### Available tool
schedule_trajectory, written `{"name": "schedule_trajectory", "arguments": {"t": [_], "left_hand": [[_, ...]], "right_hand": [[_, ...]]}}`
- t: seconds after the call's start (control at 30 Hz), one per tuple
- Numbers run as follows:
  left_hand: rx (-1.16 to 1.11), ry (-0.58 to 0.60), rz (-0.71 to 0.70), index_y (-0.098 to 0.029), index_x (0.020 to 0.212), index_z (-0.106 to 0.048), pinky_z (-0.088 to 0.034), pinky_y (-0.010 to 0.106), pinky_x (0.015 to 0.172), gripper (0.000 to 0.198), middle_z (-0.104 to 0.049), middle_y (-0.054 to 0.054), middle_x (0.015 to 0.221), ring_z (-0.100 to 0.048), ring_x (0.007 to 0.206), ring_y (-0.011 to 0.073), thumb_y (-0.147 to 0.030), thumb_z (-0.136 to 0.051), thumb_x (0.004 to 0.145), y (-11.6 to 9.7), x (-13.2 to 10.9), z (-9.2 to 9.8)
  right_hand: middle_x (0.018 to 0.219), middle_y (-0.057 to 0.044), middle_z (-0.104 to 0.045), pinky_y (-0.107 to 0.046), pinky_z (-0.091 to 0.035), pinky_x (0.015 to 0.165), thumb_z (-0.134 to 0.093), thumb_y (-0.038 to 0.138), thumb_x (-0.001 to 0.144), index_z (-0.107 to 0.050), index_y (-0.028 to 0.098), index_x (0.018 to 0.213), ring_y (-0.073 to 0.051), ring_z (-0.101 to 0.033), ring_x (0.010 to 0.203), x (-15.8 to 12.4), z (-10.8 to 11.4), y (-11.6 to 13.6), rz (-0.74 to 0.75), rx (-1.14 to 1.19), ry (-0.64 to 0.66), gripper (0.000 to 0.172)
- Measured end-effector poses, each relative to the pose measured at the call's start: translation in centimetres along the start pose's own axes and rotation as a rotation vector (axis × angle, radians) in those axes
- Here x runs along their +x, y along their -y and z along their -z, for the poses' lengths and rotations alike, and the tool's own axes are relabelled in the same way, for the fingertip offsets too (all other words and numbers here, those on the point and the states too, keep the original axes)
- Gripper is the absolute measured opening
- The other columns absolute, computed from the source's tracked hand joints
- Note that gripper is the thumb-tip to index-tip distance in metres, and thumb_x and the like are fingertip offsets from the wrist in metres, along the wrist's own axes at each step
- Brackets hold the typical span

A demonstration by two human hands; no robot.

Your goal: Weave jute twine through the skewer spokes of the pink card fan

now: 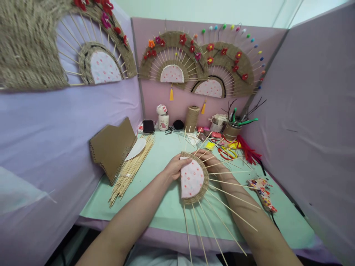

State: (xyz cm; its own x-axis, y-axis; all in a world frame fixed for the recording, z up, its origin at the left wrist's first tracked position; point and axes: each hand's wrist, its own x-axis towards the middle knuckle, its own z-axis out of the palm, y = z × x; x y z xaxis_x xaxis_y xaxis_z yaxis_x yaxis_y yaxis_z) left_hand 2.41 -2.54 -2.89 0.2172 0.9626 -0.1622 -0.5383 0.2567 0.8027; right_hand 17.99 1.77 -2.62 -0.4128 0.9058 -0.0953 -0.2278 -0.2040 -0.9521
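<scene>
A half-round fan frame (pixel 192 177) hangs over the tabletop, turned with its straight side to the left. Pale fabric with pink dots covers its core, woven twine (pixel 205 179) rings the curve, and thin bamboo sticks (pixel 233 183) spread out from it. My left hand (pixel 176 166) grips the upper straight edge, thumb lying on the dotted fabric. Behind the upper sticks, my right hand (pixel 210 162) is bent round the twine rim near the top; sticks and rim hide part of its fingers.
Left on the table are a bundle of bamboo sticks (pixel 130 173), a white paper half-circle (pixel 136 149) and folded cardboard (pixel 111 147). At the back stands a twine spool (pixel 192 119). Scissors (pixel 227 153) and a flower-patterned glue gun (pixel 263 194) lie right. Finished fans (pixel 173 40) hang behind.
</scene>
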Motion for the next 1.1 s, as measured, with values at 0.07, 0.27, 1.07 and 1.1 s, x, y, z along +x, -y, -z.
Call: {"name": "schedule_trajectory", "arguments": {"t": [0.07, 0.27, 1.07, 1.1], "left_hand": [[0.004, -0.033, -0.034, -0.013, 0.083, -0.062, -0.051, 0.033, 0.073, 0.031, -0.069, 0.006, 0.078, -0.064, 0.069, 0.0165, -0.014, -0.078, 0.056, -0.2, -0.1, -0.2], [-0.025, -0.027, -0.062, -0.016, 0.091, -0.063, -0.050, 0.030, 0.072, 0.039, -0.069, 0.004, 0.079, -0.064, 0.068, 0.0152, -0.011, -0.078, 0.055, -0.7, -0.4, -0.3], [-0.096, -0.104, -0.117, -0.017, 0.092, -0.063, -0.046, 0.026, 0.061, 0.034, -0.062, 0.001, 0.067, -0.059, 0.061, 0.0143, -0.046, -0.064, 0.073, -1.1, -0.2, -0.3], [-0.078, -0.131, -0.162, -0.017, 0.089, -0.063, -0.044, 0.024, 0.059, 0.031, -0.060, 0.000, 0.065, -0.058, 0.059, 0.0126, -0.043, -0.066, 0.072, -1.0, -0.1, -0.2]], "right_hand": [[0.064, -0.001, -0.067, -0.025, -0.046, 0.053, -0.078, 0.023, 0.057, -0.067, 0.014, 0.071, -0.014, -0.061, 0.053, 0.1, 0.2, 0.1, 0.008, 0.008, 0.022, 0.020], [0.061, -0.002, -0.067, -0.026, -0.046, 0.052, -0.080, 0.020, 0.053, -0.067, 0.014, 0.071, -0.014, -0.060, 0.052, 0.1, 0.9, 0.3, -0.028, 0.047, 0.004, 0.023], [0.065, -0.003, -0.066, -0.027, -0.044, 0.052, -0.077, 0.021, 0.058, -0.065, 0.016, 0.076, -0.016, -0.059, 0.054, 0.1, 1.3, -0.6, -0.070, -0.018, 0.089, 0.022], [0.066, -0.003, -0.066, -0.027, -0.044, 0.052, -0.077, 0.021, 0.058, -0.065, 0.016, 0.075, -0.016, -0.060, 0.054, 0.1, 1.4, -0.8, -0.062, -0.029, 0.098, 0.022]]}}
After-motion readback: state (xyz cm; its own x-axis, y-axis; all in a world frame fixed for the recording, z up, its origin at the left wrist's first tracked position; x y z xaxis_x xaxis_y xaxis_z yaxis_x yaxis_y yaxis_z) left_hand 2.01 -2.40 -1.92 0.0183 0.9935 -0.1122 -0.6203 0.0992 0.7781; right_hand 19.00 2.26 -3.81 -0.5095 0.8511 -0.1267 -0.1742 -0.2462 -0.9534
